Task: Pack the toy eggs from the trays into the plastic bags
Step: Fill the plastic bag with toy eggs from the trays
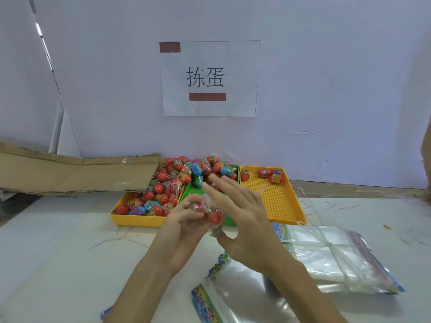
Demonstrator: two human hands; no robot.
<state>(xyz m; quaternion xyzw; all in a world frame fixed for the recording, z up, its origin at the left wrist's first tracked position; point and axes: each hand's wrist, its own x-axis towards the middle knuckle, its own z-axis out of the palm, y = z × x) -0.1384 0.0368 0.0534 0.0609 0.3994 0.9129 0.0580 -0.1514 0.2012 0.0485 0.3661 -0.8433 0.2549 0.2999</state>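
Observation:
My left hand (180, 221) grips a clear plastic bag (211, 214) with red toy eggs inside, held above the table in front of the trays. My right hand (235, 213) is beside it with fingers spread straight, its thumb just under the bag. A heap of toy eggs (177, 180) fills the left yellow tray (130, 219) and spills over the back of the green tray (189, 194). The right yellow tray (277, 201) holds three eggs (271, 174) at its far end.
A tied stack of clear plastic bags (335, 259) lies at the right. Loose bags with colourful headers (210, 301) lie near the front edge. Flattened cardboard (70, 173) leans at the back left. A white wall with a paper sign (210, 78) stands behind.

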